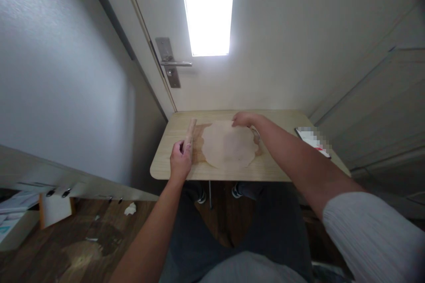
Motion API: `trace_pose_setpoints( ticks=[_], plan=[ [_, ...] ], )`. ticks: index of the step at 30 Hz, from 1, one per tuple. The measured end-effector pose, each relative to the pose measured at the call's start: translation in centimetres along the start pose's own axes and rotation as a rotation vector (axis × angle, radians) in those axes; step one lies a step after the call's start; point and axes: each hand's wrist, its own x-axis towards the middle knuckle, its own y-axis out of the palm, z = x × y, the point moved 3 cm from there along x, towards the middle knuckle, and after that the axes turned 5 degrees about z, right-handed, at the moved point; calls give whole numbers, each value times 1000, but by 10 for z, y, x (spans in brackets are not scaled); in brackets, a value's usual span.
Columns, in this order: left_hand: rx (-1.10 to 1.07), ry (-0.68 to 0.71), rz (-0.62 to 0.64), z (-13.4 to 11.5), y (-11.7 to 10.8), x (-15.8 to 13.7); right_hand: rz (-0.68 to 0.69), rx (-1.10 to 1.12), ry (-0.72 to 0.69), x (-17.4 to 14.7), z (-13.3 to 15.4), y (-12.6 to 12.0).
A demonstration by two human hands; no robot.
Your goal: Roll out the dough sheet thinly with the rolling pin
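At the table [165, 159], with left hand [179, 162] grasping the roller [191, 130] and right hand [245, 119], of unclear finger hold, on the sheet [227, 148], beware of tearing by hard pulling.

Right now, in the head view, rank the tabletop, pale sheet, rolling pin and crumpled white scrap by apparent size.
1. Tabletop
2. Pale sheet
3. Rolling pin, partly hidden by the left hand
4. Crumpled white scrap

Door [282, 53] w/ metal handle [177, 64] & bright window [209, 9]; crumpled wht scrap [130, 208] on wood flr [86, 210].
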Motion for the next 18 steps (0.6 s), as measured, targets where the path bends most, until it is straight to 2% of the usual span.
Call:
trace_pose_setpoints(
  ticks=[7,12,15,18],
  plan=[
    [24,-40,-23,-1,-10,6,14,-45,-179,31,46,2],
    [-8,-57,-34,12,-16,12,122,-15,-291,44,73,17],
    [3,-58,-32,18,-18,13,177,21,-302,50,76,20],
    [-1,-57,-39,20,-20,14,181,56,-273,53,61,17]
  ],
)
